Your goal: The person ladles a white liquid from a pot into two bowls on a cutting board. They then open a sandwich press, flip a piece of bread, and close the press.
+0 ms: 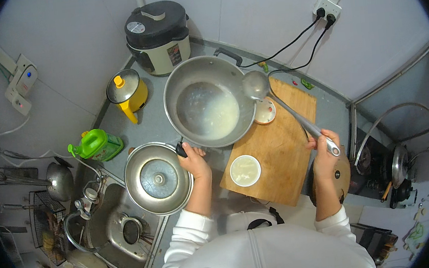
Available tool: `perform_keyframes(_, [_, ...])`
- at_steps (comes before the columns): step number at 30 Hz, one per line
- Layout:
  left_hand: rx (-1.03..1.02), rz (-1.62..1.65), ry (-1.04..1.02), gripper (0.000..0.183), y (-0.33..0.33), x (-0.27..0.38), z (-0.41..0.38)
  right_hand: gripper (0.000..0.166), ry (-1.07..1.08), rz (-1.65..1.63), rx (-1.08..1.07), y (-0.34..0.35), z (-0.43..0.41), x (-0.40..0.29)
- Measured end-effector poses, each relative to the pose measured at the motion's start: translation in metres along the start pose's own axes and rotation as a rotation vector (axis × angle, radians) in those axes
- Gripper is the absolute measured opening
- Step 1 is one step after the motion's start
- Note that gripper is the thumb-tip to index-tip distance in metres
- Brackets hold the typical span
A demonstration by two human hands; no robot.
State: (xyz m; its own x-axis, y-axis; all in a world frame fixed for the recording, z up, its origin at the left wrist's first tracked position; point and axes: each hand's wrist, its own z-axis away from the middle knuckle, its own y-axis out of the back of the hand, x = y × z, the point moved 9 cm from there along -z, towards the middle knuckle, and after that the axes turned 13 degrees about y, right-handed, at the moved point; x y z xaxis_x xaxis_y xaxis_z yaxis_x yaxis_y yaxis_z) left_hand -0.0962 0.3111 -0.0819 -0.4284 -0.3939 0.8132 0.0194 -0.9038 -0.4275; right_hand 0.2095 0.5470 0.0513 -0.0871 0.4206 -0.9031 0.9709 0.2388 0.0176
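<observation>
My left hand point(195, 162) grips the black near handle of a deep grey metal pot point(182, 117). Pale, milky liquid point(220, 116) lies in the bottom, whitest toward the lower right. In my right hand point(325, 154) is the long handle of a metal ladle point(255, 84). The ladle's bowl hangs at the pot's right rim; whether it touches the rim I cannot tell. Below it, partly hidden by the pot and ladle, is a small patterned dish point(265, 111). A white bowl point(245, 170) of pale liquid rests on the wooden cutting board point(274, 155).
A steel lid point(133, 180) lies left of my forearm, overlapping the sink point(114, 260). Behind stand a yellow electric pot point(139, 94), a green jug point(101, 145) and an electric pressure cooker point(160, 54). A black power cord point(291, 45) runs from the wall socket point(327, 8). A stove point(362, 181) is at right.
</observation>
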Motion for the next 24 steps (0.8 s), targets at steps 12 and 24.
perform_keyframes(12, [0.021, -0.007, -0.008, 0.026, 0.003, 0.000, 0.002, 0.015, 0.647, 0.374, -0.673, -0.135, -0.003, -0.010])
perform_keyframes(24, [-0.006, -0.025, 0.002, 0.025, 0.002, -0.003, 0.001, 0.016, -0.329, -0.038, -0.274, -0.075, 0.012, 0.070])
